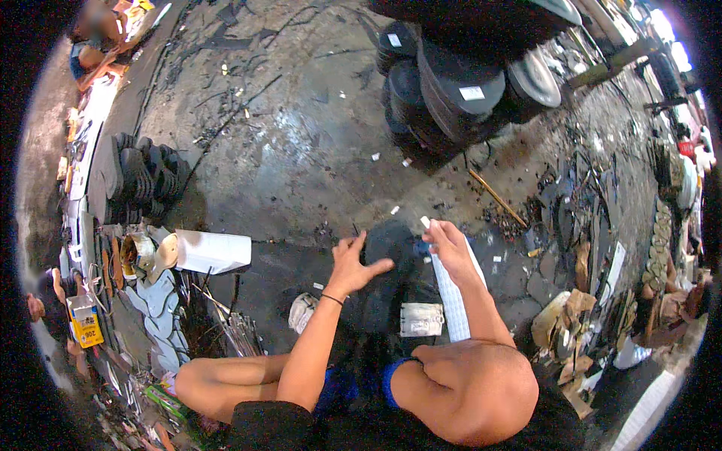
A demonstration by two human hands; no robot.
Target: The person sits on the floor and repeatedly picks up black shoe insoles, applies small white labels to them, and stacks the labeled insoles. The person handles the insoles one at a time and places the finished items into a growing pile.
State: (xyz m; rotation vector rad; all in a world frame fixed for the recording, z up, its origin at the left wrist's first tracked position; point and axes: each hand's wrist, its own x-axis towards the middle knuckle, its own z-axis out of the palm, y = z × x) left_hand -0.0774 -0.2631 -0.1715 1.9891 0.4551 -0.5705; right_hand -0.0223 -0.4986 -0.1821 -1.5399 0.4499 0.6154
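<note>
My left hand (353, 263) is open over the dark floor in front of me, thumb and fingers spread, with nothing in it. To its right, my right hand (450, 249) pinches a small white label (426, 222) between thumb and fingertips. Between the two hands lies a black, rounded flat piece (389, 244) that looks like a shoe sole; its edges blend into the dark ground. A long white strip of labels (453, 297) runs beneath my right hand and beside the forearm. Nearer my knees sits a white printed bundle (421, 319).
Stacks of black soles (460, 94), some with white labels on top, stand at the far right. More soles (135, 171) are stacked at left, behind a white box (213, 252). A thin stick (498, 198) and scraps lie rightward. Another person (94, 56) sits far left.
</note>
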